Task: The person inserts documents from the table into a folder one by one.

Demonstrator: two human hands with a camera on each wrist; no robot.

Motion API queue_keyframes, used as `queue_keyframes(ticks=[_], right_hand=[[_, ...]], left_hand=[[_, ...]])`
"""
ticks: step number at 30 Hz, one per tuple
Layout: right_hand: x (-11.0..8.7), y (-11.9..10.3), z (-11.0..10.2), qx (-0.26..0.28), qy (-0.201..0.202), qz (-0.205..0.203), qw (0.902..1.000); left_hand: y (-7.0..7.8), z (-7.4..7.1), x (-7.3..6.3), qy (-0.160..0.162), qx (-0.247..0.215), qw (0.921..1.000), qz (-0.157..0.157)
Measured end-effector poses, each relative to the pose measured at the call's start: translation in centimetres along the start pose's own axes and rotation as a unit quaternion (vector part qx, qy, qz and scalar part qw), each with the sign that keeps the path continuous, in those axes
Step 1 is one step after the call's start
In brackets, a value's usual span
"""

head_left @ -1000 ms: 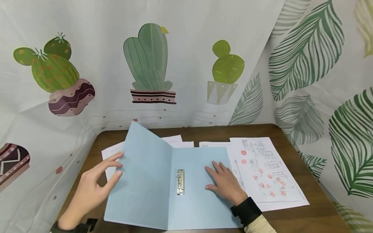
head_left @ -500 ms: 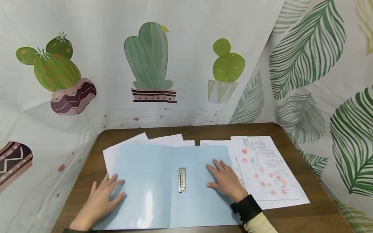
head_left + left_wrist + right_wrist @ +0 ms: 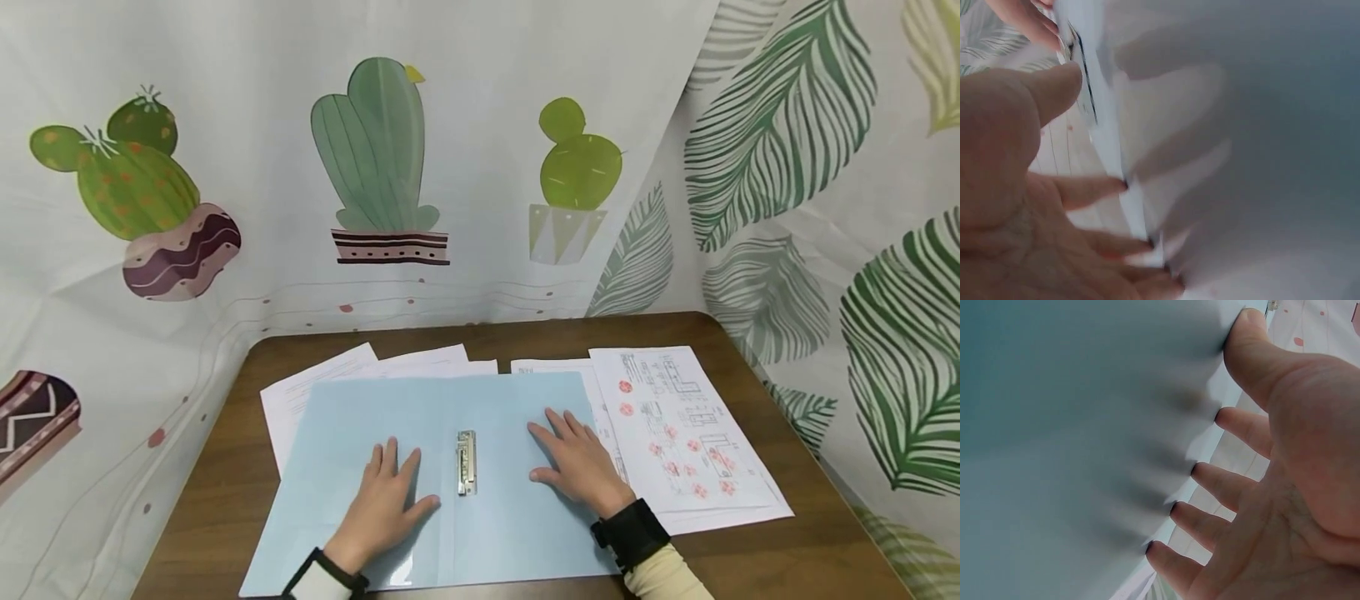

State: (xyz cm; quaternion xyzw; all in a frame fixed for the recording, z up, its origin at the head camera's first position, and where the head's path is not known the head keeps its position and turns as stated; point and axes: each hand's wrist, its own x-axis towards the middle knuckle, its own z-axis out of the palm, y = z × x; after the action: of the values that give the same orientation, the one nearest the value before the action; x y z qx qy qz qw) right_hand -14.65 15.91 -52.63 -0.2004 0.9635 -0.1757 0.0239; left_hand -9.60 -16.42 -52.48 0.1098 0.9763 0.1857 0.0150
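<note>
On the table [image 3: 810,550], front/ctr: lt-blue folder [image 3: 487,517], lying open & flat, two panels side by side, fold running btwn them. Metal clip [image 3: 467,463] on R panel, just beside fold. L hand [image 3: 378,512] on L panel, palm down, fingers straight-ish & spread apart, thumb out twd fold, nothing gripped; L wrist view is blurry but has tips at folder surface. R hand [image 3: 583,467] on R panel near its outer edge, fingers spread apart too, tips touching panel, nothing gripped.

Black wristband on each wrist: R one [image 3: 633,533] w/ beige sleeve [image 3: 667,579] below it. L-side papers [image 3: 283,412] fan out from under folder's upper L. R-side sheets [image 3: 686,433] overlap next to folder, top one w/ line drawings + red stamp-like marks; R hand nr them. Behind table: white cloth w/ cactus prints [image 3: 480,167], leaf-print cloth [image 3: 795,200] to R.
</note>
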Motion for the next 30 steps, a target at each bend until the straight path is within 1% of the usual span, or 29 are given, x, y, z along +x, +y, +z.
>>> queue_keyframes(ticks=[4, 6, 9, 14, 18, 26, 28, 30], right_hand=[[0.0, 0.1, 0.0, -0.005, 0.003, -0.003, 1.0], [0.0, 0.1, 0.0, -0.004, 0.004, -0.004, 1.0], [0.0, 0.0, 0.0, 0.001, 0.007, -0.006, 1.0], [0.1, -0.1, 0.0, 0.006, 0.01, -0.009, 0.9999], [0.2, -0.2, -0.1, 0.008, 0.007, -0.012, 0.9999], [0.4, -0.8, -1.1, 0.018, -0.014, -0.004, 0.9997], [0.5, -1.4, -1.5, 0.022, -0.005, -0.007, 0.9997], [0.7, -2.5, -1.8, 0.022, 0.016, -0.019, 0.9995]], left_hand=[[1.2, 1.0, 0.4, 0.004, -0.035, 0.9992, -0.018], [1.5, 1.4, 0.6, 0.006, -0.045, 0.9986, -0.028], [1.7, 1.8, 0.7, 0.004, -0.044, 0.9982, -0.04], [1.6, 2.3, 0.5, 0.004, -0.036, 0.9985, -0.042], [1.6, 2.4, 0.4, 0.002, -0.031, 0.9986, -0.044], [1.7, 2.3, 0.5, 0.005, -0.026, 0.9988, -0.043], [1.7, 2.3, 0.5, -0.001, -0.026, 0.9987, -0.044], [1.7, 2.2, 0.4, -0.002, -0.028, 0.9987, -0.044]])
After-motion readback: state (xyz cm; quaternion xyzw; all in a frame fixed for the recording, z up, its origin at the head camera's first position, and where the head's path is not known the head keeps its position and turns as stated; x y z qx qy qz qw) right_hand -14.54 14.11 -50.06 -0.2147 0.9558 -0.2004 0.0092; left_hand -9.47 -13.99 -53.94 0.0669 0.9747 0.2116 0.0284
